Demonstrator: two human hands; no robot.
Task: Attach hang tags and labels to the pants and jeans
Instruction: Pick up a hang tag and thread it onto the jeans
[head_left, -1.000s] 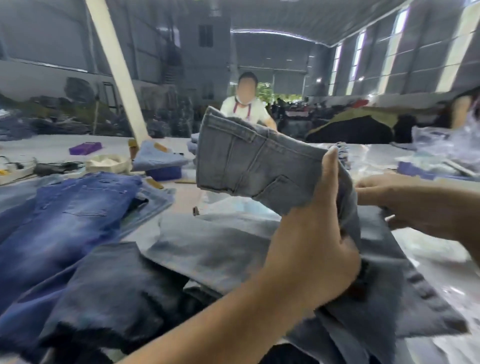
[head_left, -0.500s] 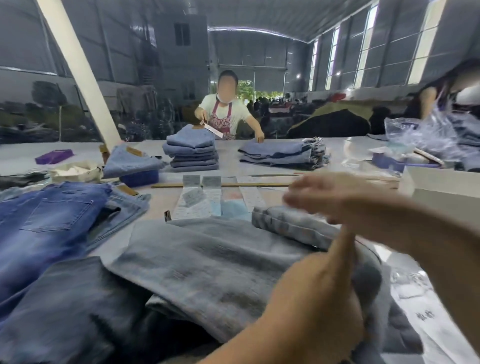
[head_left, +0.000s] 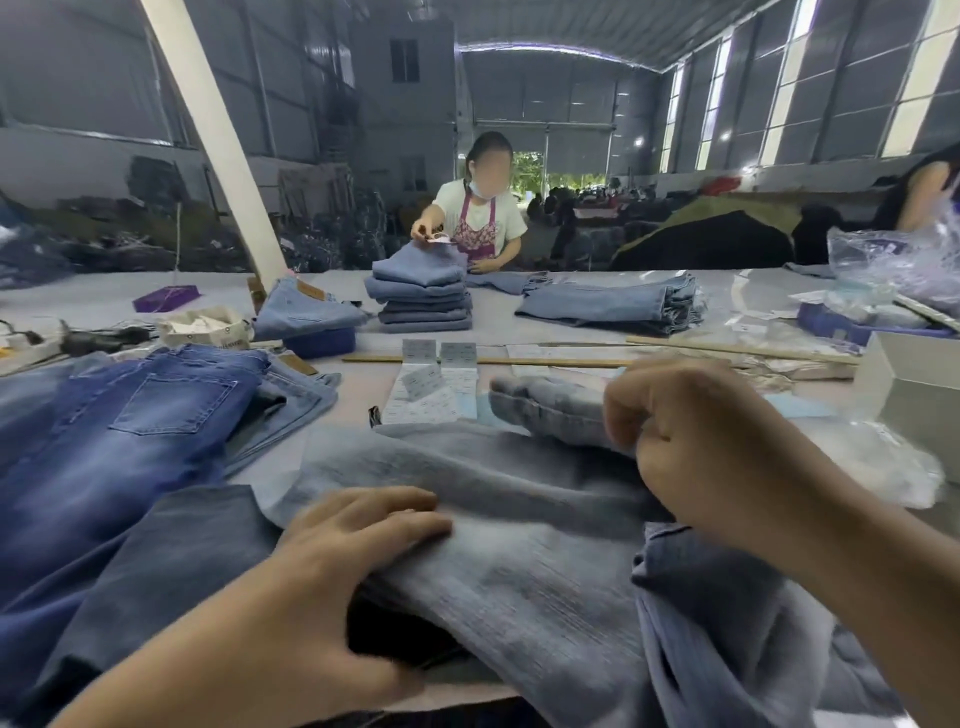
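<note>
Premises: large shed with a curved roof, tall window strips along the right wall and an open doorway at the far end.
Surface: long pale work table (head_left: 78, 306), crowded with denim.
Far left: purple box (head_left: 167, 298) by a slanted white post (head_left: 208, 135); cream carton (head_left: 205, 328) in front of it.
Left foreground: blue jeans (head_left: 130, 421) laid flat, back pocket up; dark jeans (head_left: 171, 561) overlapping their near edge.
Centre back: folded stack of jeans (head_left: 423, 299); a worker (head_left: 480, 218) in a patterned apron stands behind it, hands on the top pair.
Centre: sheets of labels (head_left: 431, 384) lying flat, just beyond the grey jeans (head_left: 519, 545); a wooden stick (head_left: 545, 362) runs across behind them.
Right back: second flat pile of jeans (head_left: 613, 304); clear plastic bags (head_left: 893, 254) further right.
Right edge: grey box (head_left: 919, 389).
Task item: grey jeans spread across the near table, partly over the dark pair, rolled end at the far side.
Left hand (head_left: 358, 540): flat on the grey denim, fingers extended and pressing, nothing grasped.
Right hand (head_left: 691, 431): raised over the rolled end, fingers curled in; whether they pinch the fabric cannot be determined.
</note>
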